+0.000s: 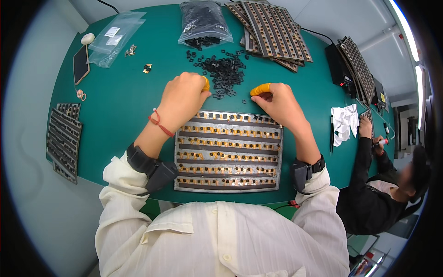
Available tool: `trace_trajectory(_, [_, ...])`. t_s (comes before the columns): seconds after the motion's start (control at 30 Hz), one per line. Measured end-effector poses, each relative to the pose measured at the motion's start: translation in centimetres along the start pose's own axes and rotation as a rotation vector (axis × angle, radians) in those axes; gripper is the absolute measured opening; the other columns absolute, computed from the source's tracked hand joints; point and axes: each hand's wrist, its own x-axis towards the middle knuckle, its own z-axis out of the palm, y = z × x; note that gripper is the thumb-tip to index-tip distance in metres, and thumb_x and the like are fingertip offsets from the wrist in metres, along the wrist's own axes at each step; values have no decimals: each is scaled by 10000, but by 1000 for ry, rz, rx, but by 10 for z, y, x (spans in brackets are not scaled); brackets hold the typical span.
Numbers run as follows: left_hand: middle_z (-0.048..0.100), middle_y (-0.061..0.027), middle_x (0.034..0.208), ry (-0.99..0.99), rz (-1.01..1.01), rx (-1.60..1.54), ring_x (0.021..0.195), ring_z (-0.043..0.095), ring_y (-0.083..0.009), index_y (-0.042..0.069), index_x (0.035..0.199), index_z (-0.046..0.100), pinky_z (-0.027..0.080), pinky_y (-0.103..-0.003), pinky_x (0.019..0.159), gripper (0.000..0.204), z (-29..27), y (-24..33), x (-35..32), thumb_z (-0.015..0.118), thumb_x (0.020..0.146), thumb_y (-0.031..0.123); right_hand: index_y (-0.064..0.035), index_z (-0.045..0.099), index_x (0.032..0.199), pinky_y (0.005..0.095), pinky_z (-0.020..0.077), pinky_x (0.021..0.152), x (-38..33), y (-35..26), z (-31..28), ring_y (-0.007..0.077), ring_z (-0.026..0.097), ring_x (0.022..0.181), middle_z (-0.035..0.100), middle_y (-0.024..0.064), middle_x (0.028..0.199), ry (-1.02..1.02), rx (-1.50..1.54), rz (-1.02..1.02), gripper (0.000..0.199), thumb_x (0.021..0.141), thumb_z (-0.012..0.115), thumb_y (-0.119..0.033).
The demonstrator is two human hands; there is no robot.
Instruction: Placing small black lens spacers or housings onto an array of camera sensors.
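A flat metal tray (226, 187) lies in front of me, holding rows of small gold-coloured pieces with black blocks on them. Beyond its far edge spreads a pile of small black square plastic parts (221, 69). My left hand (184, 97) is at the near left of this pile, fingers curled and thumb close to the index finger, which wears a yellow finger cot. Over the tray's far right corner, my right hand (279, 101) pinches thumb and index finger together, also with a yellow cot. Whatever either hand holds is too small or hidden. One loose black part (243, 101) lies between the hands.
A clear bag of black parts (203, 23) stands behind the pile. Stacked trays (277, 32) are at back right, more trays (64, 138) at left. A phone (81, 64) and an empty bag (115, 39) lie back left. A co-worker (378, 184) sits at right, near a white cloth (344, 123).
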Motion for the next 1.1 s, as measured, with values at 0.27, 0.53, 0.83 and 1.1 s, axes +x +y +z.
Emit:
trace_trajectory(0.27, [696, -138, 777, -49, -102, -106, 774, 677, -308, -21, 874, 725, 550, -399, 691, 124, -7, -1, -1, 739, 800, 76, 45, 729, 943, 281, 516, 631, -2, -9, 11, 144, 622, 654, 707, 101, 759, -63, 5, -13, 192, 827, 773, -101])
trace_trajectory(0.53, [704, -141, 754, -6, -50, 13, 659, 675, -309, -24, 857, 723, 546, -379, 632, 145, -4, -7, -1, 717, 761, 84, 29, 733, 926, 346, 516, 644, -5, -11, 16, 233, 637, 683, 651, 136, 776, -5, -15, -74, 176, 808, 774, -94])
trace_trajectory(0.83, [686, -150, 785, -142, 115, -109, 690, 676, -295, -26, 826, 692, 536, -366, 636, 104, -32, -9, -44, 704, 767, 59, 42, 711, 898, 380, 505, 681, -7, -11, 19, 287, 628, 735, 615, 151, 827, 5, -56, -98, 144, 814, 756, -66])
trace_trajectory(1.1, [678, -134, 821, -151, 100, -111, 732, 685, -265, -45, 885, 689, 549, -342, 686, 133, -38, -20, -79, 709, 786, 42, 48, 697, 897, 377, 516, 694, -18, -18, 7, 296, 638, 754, 617, 153, 844, 49, -21, -162, 139, 824, 746, -59])
